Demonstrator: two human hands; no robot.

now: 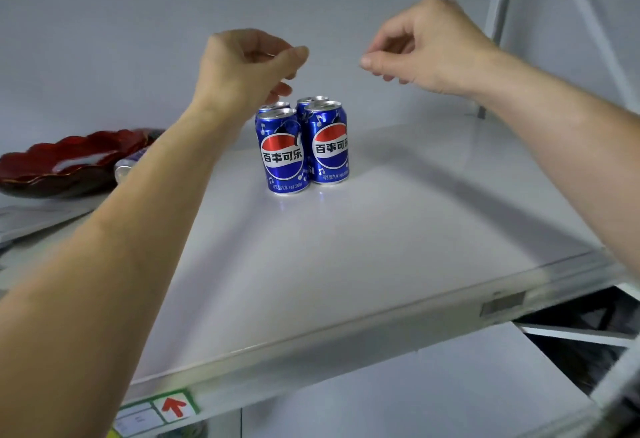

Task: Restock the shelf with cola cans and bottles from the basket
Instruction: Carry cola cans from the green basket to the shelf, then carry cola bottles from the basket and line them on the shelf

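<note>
The two rear cans (pixel 310 101) showed only their rims behind the front pair, and a further can (pixel 126 165) lying beside the red dish (pixel 62 164) was mostly hidden by the left forearm. Four blue cola cans (pixel 304 146) stood upright in a tight two-by-two block on the white shelf (pixel 346 247). The left hand (pixel 242 67) hovered just above the left rear can, fingers loosely curled, holding nothing. The right hand (pixel 426 49) hung higher, to the right, equally relaxed and unladen
</note>
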